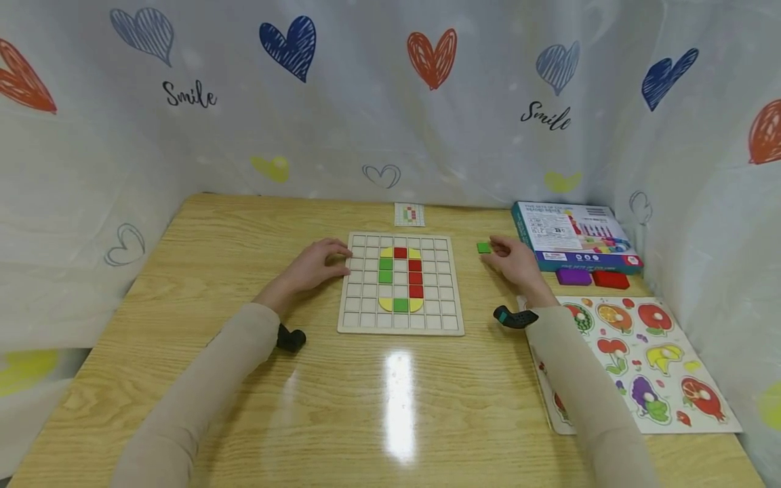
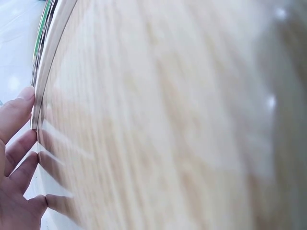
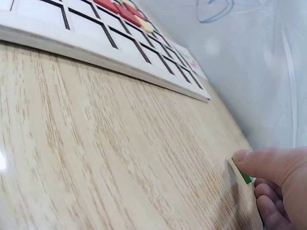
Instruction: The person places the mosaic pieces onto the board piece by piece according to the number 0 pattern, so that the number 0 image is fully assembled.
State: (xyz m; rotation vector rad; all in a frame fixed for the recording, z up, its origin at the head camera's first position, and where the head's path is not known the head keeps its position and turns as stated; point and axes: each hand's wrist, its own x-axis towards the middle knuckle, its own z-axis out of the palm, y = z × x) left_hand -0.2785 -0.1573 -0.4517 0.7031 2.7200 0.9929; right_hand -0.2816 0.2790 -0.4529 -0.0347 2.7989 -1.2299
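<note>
Right hand (image 1: 515,261) pinches green tile (image 1: 484,248); left hand (image 1: 314,266) steadies board (image 1: 400,325).

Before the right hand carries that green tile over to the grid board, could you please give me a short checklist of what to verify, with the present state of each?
1. Right hand has the green tile: cannot tell. The fingertips are at the tile, which lies on the table; a firm pinch is not clear.
2. Left hand steadies the grid board: ok, its fingers rest against the board's left edge.
3. Free cell in the pattern: ok, one left-column cell under the two green pieces looks empty.
4. Path from tile to board: ok, only bare table lies between them.
5. Pattern card in sight: ok, it lies just behind the board.
</note>
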